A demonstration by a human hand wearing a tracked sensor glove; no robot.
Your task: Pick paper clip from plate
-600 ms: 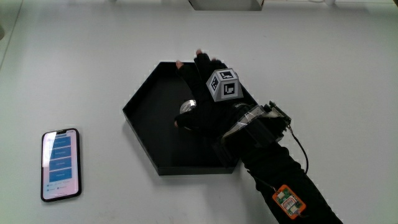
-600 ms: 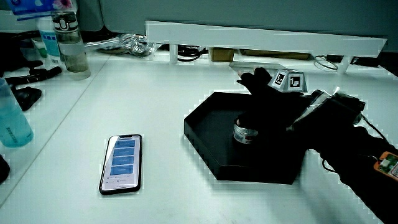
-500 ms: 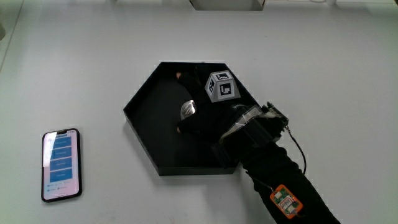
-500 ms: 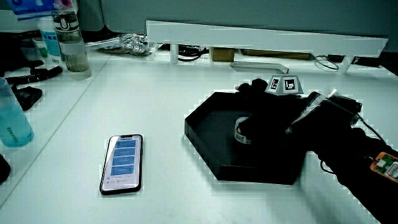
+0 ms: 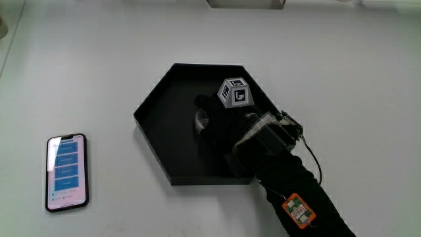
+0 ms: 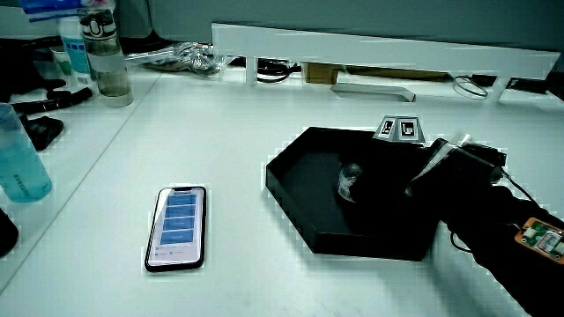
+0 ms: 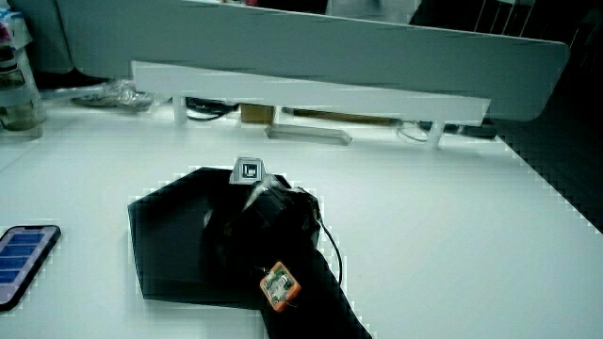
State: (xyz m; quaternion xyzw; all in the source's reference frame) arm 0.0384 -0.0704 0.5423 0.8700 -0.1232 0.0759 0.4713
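A black six-sided plate (image 5: pixel 158 135) lies on the white table and shows in both side views (image 6: pixel 295 180) (image 7: pixel 165 235). The gloved hand (image 5: pixel 214 122) is down inside the plate, its patterned cube (image 5: pixel 235 92) on top. The fingers are curled around a small shiny silver paper clip (image 5: pixel 200 119), which peeks out at the fingertips. In a side view the paper clip (image 6: pixel 349 180) glints just in front of the hand (image 6: pixel 379 176). In a side view the hand (image 7: pixel 250 212) covers the clip. The black forearm (image 5: pixel 289 187) crosses the plate's rim nearest the person.
A phone (image 5: pixel 66 172) with a lit screen lies flat on the table beside the plate (image 6: pixel 179 226). Bottles (image 6: pixel 101 53) and a blue bottle (image 6: pixel 19 154) stand at the table's edge. A low white partition (image 6: pixel 379 48) runs along the table.
The fingers were spread over the plate's rim farthest from the person; they have drawn back, dropped into the plate and curled around the paper clip.
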